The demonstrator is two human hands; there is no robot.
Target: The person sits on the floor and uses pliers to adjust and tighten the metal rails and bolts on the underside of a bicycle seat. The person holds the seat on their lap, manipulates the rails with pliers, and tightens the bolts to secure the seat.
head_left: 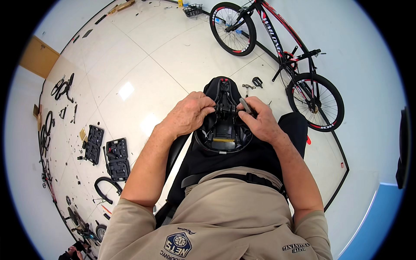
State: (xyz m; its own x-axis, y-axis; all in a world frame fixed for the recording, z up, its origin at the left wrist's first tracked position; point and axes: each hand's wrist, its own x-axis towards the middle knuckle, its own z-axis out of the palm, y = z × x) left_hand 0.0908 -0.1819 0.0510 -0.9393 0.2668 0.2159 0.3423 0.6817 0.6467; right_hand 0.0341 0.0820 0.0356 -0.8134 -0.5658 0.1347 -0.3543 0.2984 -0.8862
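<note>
A black bicycle saddle lies upside down on my lap, its underside up and its narrow nose pointing away from me. The seat clamp sits across the rails in the middle. My left hand is closed, thumb and fingertips pinched at the left end of this clamp. On the opposite side my right hand grips a short grey metal tool, its fingertips close to the clamp's right end. The working end of the tool is hidden by the fingers and the clamp.
A black and red bicycle leans along the wall at right. A pedal and a small metal tool lie on the floor ahead. Open tool cases and scattered bicycle parts lie at left. Another person shows at bottom left.
</note>
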